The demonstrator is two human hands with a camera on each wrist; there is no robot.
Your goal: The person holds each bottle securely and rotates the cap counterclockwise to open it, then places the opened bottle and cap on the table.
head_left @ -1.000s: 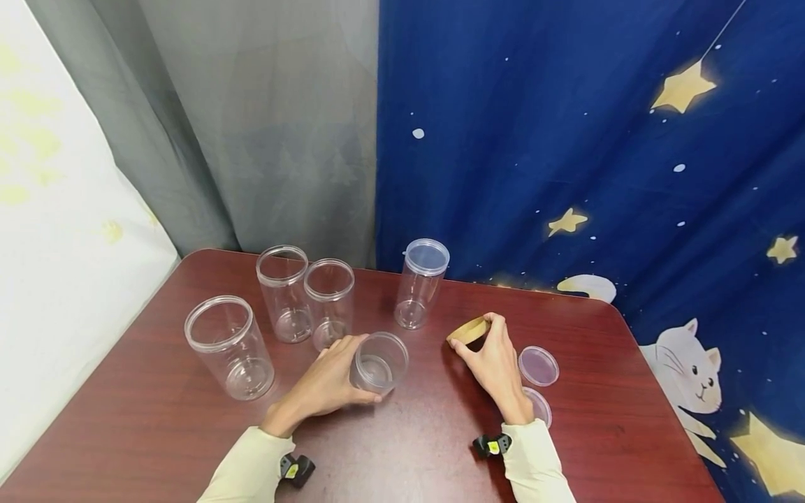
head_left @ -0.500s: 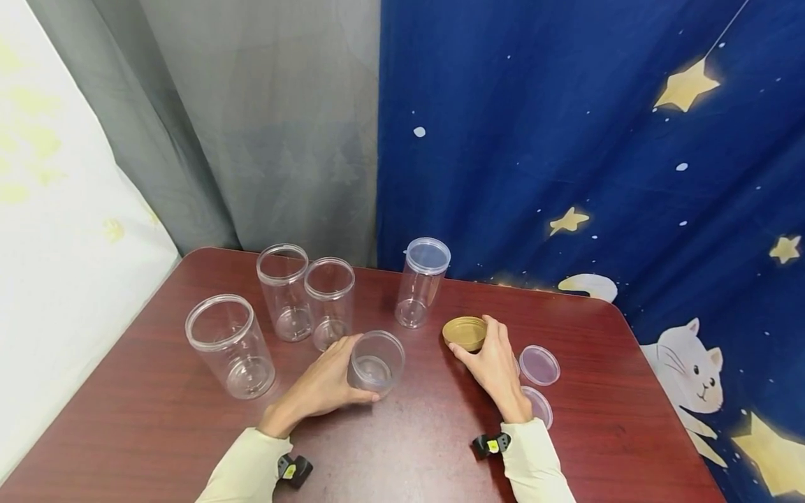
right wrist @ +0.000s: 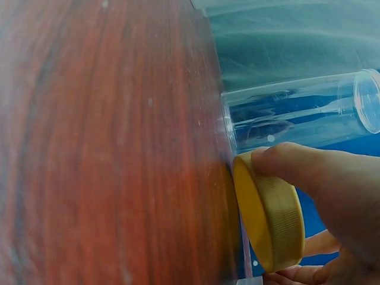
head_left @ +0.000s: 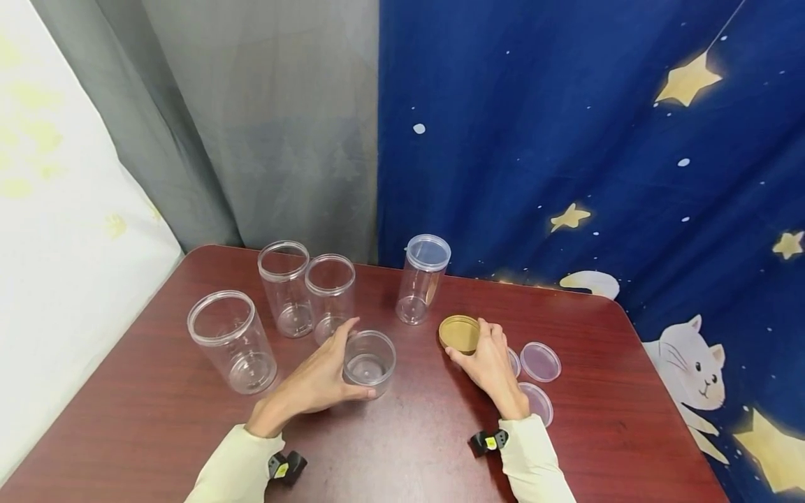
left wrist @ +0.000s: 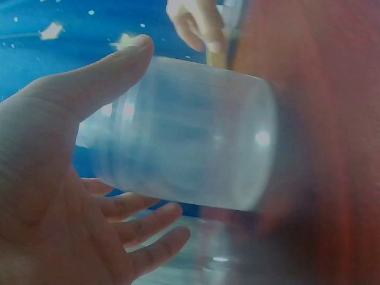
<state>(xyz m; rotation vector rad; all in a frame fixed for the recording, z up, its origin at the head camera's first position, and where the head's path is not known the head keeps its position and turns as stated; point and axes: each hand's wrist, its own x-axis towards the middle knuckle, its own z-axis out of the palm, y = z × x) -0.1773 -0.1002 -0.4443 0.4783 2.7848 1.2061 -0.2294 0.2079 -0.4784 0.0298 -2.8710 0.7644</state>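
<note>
A short clear jar point(head_left: 371, 367) stands upright on the table in the head view, its mouth up. Around its left side lies my left hand point(head_left: 314, 377), thumb along the near side. In the left wrist view the thumb overlaps the clear jar point(left wrist: 190, 136) near its mouth, while the fingers point(left wrist: 151, 228) spread apart, with a gap to its wall. My right hand point(head_left: 493, 367) pinches a gold screw lid point(head_left: 459, 334) by its edge, hollow side up. The right wrist view shows the thumb on the ribbed rim of the gold lid point(right wrist: 279, 219), close over the table.
At the left stand a wide clear jar point(head_left: 229, 342) and two narrower lidless jars, one point(head_left: 283, 290) behind the other point(head_left: 331, 293). A tall jar with a clear lid point(head_left: 421, 286) stands at the back. Several clear lids point(head_left: 541, 362) lie beside my right wrist.
The short jar has shifted slightly left and stands straighter, and my left fingers have spread from it. The gold lid has turned from steeply tilted to nearly flat, moving slightly left with my right hand.
</note>
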